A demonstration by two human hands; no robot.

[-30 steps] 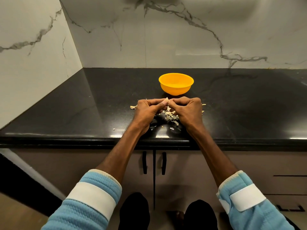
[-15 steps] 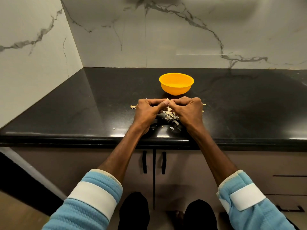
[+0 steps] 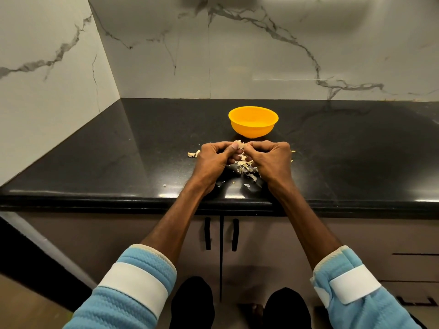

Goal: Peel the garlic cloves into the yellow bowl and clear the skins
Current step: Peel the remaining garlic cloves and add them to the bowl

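At a black stone countertop (image 3: pixel 114 153) set into a corner of white, grey-veined marble walls (image 3: pixel 261 55), my left hand (image 3: pixel 213 160) and my right hand (image 3: pixel 273 160) meet just above the surface. The fingers of both are curled in tight and the thumbs drawn together at the top, pinching between them a garlic clove (image 3: pixel 240 145). Only its pale, ragged tip shows over my thumbs; the rest is hidden inside my fingers, and I cannot tell how much skin is on it. Directly below and between my hands lies a heap of papery garlic skins (image 3: pixel 245 168), pale against the dark stone, with smaller flecks scattered toward the counter's front edge. One larger curl of skin (image 3: pixel 194 153) lies apart, just beside my left hand on its outer side, and a thin sliver (image 3: pixel 293 151) shows past my right hand. The yellow bowl (image 3: pixel 253 131) stands upright on the counter just beyond my hands, toward the back wall, near them but not touching. From this angle only its far inner wall shows, and I cannot tell what it holds. My forearms reach out over the counter's edge from light blue sleeves (image 3: pixel 133 300) banded in white. Beneath the counter, two black handles (image 3: pixel 208 233) stand side by side on the brownish cabinet doors (image 3: pixel 261 245).
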